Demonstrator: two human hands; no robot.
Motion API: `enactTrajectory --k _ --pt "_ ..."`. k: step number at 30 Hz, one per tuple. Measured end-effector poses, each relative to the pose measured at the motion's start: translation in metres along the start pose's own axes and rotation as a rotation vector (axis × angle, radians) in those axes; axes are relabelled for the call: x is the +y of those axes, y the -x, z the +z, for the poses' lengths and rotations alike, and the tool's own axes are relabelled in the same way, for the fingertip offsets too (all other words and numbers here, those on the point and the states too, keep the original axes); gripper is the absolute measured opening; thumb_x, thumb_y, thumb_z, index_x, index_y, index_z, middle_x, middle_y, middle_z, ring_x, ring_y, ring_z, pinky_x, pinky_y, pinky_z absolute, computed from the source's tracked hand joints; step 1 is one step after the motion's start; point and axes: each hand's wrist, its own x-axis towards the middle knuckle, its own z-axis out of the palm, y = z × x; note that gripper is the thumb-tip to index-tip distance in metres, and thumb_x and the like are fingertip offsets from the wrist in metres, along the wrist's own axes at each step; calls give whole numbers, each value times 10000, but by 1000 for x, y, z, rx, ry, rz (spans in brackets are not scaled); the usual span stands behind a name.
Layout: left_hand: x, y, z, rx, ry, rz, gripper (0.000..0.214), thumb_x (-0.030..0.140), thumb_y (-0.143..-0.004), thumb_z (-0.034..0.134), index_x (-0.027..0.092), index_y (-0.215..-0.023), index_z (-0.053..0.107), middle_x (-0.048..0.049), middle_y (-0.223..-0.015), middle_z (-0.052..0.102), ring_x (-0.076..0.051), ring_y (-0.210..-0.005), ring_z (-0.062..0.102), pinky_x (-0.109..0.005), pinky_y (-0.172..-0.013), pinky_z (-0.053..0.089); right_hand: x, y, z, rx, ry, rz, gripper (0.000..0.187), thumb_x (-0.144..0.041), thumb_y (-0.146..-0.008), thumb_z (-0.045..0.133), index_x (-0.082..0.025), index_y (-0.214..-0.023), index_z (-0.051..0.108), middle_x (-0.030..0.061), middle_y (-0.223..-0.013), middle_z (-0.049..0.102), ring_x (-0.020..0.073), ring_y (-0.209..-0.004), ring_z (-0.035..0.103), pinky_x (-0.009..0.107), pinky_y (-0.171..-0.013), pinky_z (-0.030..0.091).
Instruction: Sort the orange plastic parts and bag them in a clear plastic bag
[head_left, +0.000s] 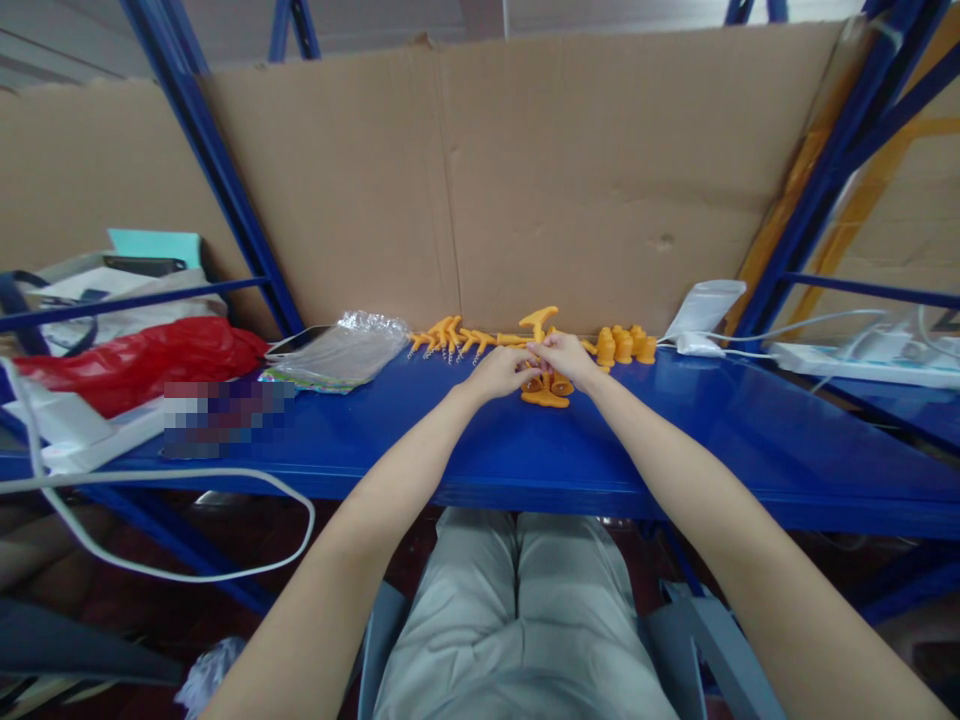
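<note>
My left hand [501,372] and my right hand [564,356] meet at the middle of the blue shelf [465,440], fingers pinched together on a small orange plastic part [537,352]. Just below the hands lies a flat orange piece [546,398] with rounded orange bits on it. A row of orange branch-like parts [448,338] runs to the left of the hands. Behind them an orange hooked piece [540,320] stands up. Several orange cone-shaped parts [624,346] stand in a group to the right.
A crumpled clear plastic bag [341,350] lies left of the parts, a red bag [142,358] farther left. A white pouch [705,305], white cables [757,348] and a power strip [862,362] sit at the right. Cardboard [525,170] backs the shelf between blue uprights [217,170].
</note>
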Motion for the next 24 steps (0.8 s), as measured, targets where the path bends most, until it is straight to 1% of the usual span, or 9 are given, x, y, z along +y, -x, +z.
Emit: enactTrajectory --k 5,9,14,17,20,22,24 --pt "-3 0 1 8 -1 5 96 183 -859 659 163 -859 753 5 -631 686 -133 -596 627 -249 -662 463 3 -1 4 -19 62 -9 397 -254 -931 602 -194 -562 469 -38 -437 519 72 -395 444 191 -441 351" --pt "-2 0 -1 21 -31 -47 128 185 -877 624 147 -805 722 1 -634 681 -123 -548 605 -258 -653 479 6 -4 7 -82 91 -39 412 -248 -961 535 -187 -557 491 -33 -434 506 79 -400 459 190 -445 366" --pt "-3 -1 -1 40 7 -133 174 210 -918 550 136 -807 661 -12 -678 701 -95 -452 556 -240 -576 484 12 -7 7 -126 139 -90 420 -235 -966 480 -188 -549 486 -27 -444 518 85 -404 472 197 -456 376" --pt "-8 -1 0 30 20 -143 187 230 -921 528 144 -803 646 -13 -694 710 -84 -422 532 -221 -525 467 15 -8 7 -155 177 -127 408 -241 -959 458 -185 -558 502 -25 -457 528 91 -412 479 208 -478 393" --pt "-10 0 0 15 2 -158 208 256 -919 519 147 -796 647 -12 -659 695 -90 -421 535 -214 -503 453 16 -9 6 -169 278 -185 394 -240 -951 440 -179 -572 528 -17 -480 549 103 -446 506 220 -519 414" --pt "-11 0 0 4 -11 -178 217 263 -915 514 144 -796 651 -16 -648 688 -96 -427 542 -219 -505 453 15 -8 4 -168 399 -239 365 -205 -936 441 -167 -601 580 5 -522 594 122 -506 547 233 -567 431" --pt "-11 0 0 -1 -15 -192 212 262 -906 515 142 -808 659 -17 -652 689 -101 -433 549 -226 -518 458 12 -6 3 -157 544 -300 318 -162 -915 456 -154 -666 655 39 -607 663 147 -595 595 247 -631 444"
